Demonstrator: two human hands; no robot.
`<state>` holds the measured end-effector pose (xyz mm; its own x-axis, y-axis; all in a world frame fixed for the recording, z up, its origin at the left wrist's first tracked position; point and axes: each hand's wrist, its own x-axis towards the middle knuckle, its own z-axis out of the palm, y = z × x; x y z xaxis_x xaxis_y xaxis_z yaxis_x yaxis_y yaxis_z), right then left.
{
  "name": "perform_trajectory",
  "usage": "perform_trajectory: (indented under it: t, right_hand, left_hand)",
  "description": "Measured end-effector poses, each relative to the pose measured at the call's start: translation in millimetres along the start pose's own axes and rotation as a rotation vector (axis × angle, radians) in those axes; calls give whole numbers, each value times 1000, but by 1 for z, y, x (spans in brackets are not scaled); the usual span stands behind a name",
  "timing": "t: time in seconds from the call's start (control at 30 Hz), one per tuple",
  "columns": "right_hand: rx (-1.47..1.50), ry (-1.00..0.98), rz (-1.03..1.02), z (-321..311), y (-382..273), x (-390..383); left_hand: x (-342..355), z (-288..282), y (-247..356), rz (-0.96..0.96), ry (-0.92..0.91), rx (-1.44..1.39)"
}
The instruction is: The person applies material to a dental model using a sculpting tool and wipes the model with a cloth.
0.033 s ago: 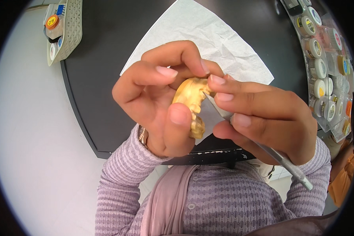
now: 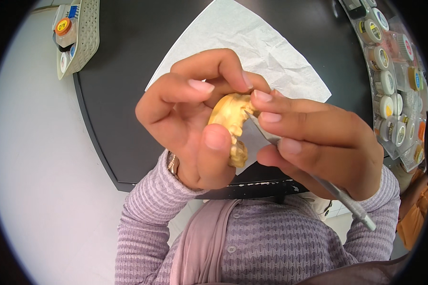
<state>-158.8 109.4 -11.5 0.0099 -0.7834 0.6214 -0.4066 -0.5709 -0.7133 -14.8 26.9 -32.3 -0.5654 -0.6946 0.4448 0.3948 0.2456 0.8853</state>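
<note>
At the centre of the frame, the left hand [image 2: 183, 116] has its grip curled around a yellow tooth model [image 2: 228, 113], apparently to steady it above the surface [image 2: 116, 102] and white paper [image 2: 252, 40]. The right hand [image 2: 333, 142] grasps a metal knife [image 2: 348, 205] close to its blade [image 2: 261, 131], presumably for fine control at the model's toothed edge.

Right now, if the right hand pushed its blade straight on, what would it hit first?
The yellow model: the right hand aims its blade right at it, seemingly touching it, though depth is unclear.
</note>
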Motion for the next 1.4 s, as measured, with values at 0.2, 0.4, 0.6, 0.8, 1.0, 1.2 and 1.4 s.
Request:
perform_trajectory:
  t: [0.2,0.4,0.6,0.8,1.0,1.2,1.4]
  right_hand:
    - [-45,20,-76,0,2,-3]
    - [-20,20,-63,-2,4,-6]
    - [181,52,186,-13,6,3]
    - [270,348,250,-9,24,7]
    - [307,397,325,2,15,19]
    - [151,391,295,-7,29,20]
    - [247,444,317,5,30,32]
  left_hand:
    - [-1,2,-2,-8,-4,5]
    - [-2,5,0,-84,2,22]
    - [-2,6,0,-177,17,16]
    - [4,0,-4,-502,125,-730]
    - [10,-11,5,-594,215,-815]
    - [15,-6,-1,-614,179,-863]
    - [7,-18,-8,-515,122,-1015]
